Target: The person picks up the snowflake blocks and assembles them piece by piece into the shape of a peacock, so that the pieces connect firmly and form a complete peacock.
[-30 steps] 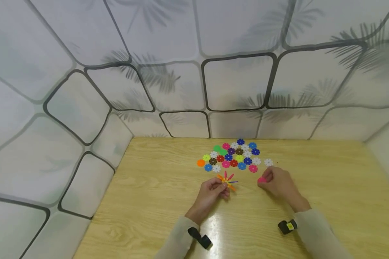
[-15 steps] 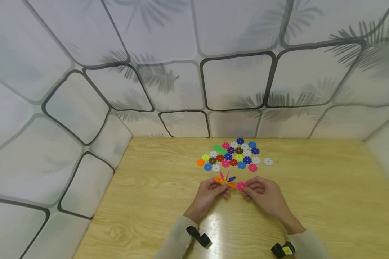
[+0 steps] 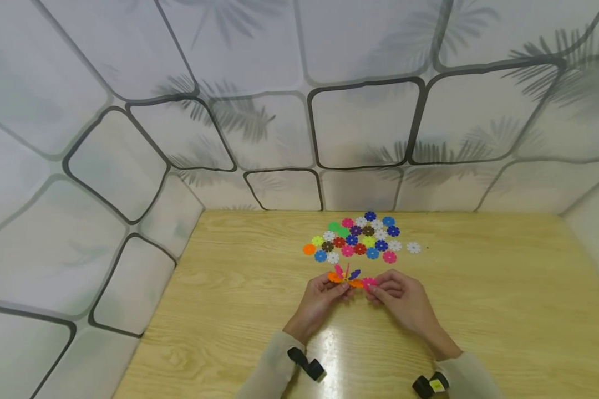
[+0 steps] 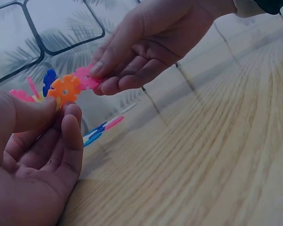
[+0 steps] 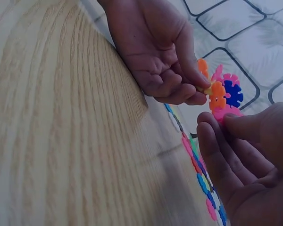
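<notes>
My left hand [image 3: 316,305] pinches a cluster of joined snowflake discs by its yellow middle piece [image 5: 207,90]. Orange [image 4: 64,91], blue [image 5: 233,93] and pink discs stand out from that middle. Between thumb and fingers, my right hand [image 3: 401,302] pinches a single pink snowflake disc [image 4: 87,78]. Its notched edge meets the orange disc on the right side of the cluster. Both hands are raised over the table, close together. The right thumb covers part of the pink disc.
Behind the hands, loose snowflake discs in many colours lie flat on the wooden table [image 3: 219,288]; a white disc [image 3: 413,247] sits apart at their right. A patterned wall [image 3: 279,133] rises at the table's back edge. Each wrist wears a black strap [image 3: 305,364].
The right hand has come left with the pink disc, from the right of the pile to the cluster's orange disc. The left hand has stayed in place while the cluster turned slightly.
</notes>
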`<action>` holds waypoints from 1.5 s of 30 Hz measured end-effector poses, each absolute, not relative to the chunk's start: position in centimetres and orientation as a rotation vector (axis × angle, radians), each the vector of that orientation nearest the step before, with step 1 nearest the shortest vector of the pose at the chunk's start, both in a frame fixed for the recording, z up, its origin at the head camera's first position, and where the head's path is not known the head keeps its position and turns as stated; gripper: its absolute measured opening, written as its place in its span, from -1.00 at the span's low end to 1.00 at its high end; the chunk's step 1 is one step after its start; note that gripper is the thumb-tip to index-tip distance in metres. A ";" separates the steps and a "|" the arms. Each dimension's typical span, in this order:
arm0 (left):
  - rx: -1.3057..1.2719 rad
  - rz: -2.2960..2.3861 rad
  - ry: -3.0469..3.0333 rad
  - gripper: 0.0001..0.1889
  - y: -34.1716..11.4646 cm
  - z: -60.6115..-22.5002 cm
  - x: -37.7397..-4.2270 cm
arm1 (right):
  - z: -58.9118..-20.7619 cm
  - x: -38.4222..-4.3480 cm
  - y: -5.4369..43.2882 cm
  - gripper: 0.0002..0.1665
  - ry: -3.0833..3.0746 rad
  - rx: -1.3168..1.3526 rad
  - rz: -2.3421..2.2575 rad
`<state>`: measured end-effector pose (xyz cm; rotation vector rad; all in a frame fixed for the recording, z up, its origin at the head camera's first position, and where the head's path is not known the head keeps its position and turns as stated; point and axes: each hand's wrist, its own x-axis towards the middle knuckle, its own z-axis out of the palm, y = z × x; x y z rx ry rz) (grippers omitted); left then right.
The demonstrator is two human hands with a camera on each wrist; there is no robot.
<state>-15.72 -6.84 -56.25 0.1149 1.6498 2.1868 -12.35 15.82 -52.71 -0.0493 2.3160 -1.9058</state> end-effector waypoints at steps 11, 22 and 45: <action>0.077 2.223 1.701 -0.77 -6.9 -56.2 -15.6 | -54.0 -12.5 14.6 -0.90 2.279 -0.112 -2.037; 0.055 2.264 1.683 -0.77 -6.6 -56.3 -15.2 | -53.5 -12.8 15.0 -0.75 2.403 -0.183 -1.844; 0.121 2.239 1.833 -0.70 -6.1 -56.7 -15.1 | -51.4 -16.3 18.0 -0.64 2.841 -0.104 -1.045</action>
